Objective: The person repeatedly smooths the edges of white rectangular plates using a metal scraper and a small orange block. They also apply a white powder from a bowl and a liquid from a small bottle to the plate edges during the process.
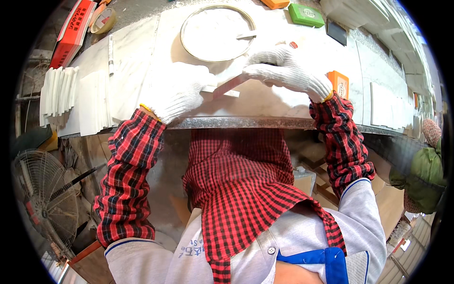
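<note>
Both my hands wear white knit gloves with yellow cuffs, below red and black checked sleeves. My left hand (179, 89) is closed at the end of a thin white stone strip (229, 93) near the table's front edge. My right hand (286, 70) grips a flat reddish-brown bar (230, 86), its fingers folded round the upper end. Slanting down to the left, the bar crosses over the white strip; whether they touch I cannot tell. Beyond my hands stands a round, rimmed pan (218, 59) with white contents and a small pale strip (246, 35) in it.
Stacked white strips (59, 92) stand at the left, and white slabs (385, 105) lie at the right. Near my right wrist is an orange box (338, 83); a green box (306, 15) and a dark block (336, 32) lie farther back. A fan (46, 199) stands at lower left.
</note>
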The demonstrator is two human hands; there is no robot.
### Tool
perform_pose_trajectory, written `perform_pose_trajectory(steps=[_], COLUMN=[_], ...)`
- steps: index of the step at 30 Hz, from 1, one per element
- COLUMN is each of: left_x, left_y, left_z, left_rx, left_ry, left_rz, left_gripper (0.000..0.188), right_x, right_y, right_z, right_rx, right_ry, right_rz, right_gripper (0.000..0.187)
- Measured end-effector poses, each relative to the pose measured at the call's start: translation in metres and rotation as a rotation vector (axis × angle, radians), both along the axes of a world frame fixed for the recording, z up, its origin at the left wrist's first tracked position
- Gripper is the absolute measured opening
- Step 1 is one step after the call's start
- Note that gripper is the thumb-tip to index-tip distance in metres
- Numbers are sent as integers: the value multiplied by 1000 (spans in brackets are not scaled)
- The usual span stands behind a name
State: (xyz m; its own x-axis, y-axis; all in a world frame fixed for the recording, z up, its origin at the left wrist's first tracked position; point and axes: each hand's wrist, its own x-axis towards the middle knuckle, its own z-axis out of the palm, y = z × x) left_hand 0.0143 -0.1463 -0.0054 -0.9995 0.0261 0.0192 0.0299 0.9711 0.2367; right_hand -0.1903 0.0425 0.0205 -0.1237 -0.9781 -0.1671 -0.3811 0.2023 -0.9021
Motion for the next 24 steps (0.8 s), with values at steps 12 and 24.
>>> perform_pose_trajectory(steps=[12, 24], left_x=[-1, -2], left_y=[-6, 0], left_z=[-7, 6], left_rx=[-6, 9], left_ry=[31, -136], left_rz=[-37, 30], left_gripper=[14, 20], right_x=[12, 1], right_y=[-6, -15], right_z=[-13, -12], right_rx=[-102, -86], right_ry=[36, 136], right_rz=[36, 169], right_gripper=[25, 30])
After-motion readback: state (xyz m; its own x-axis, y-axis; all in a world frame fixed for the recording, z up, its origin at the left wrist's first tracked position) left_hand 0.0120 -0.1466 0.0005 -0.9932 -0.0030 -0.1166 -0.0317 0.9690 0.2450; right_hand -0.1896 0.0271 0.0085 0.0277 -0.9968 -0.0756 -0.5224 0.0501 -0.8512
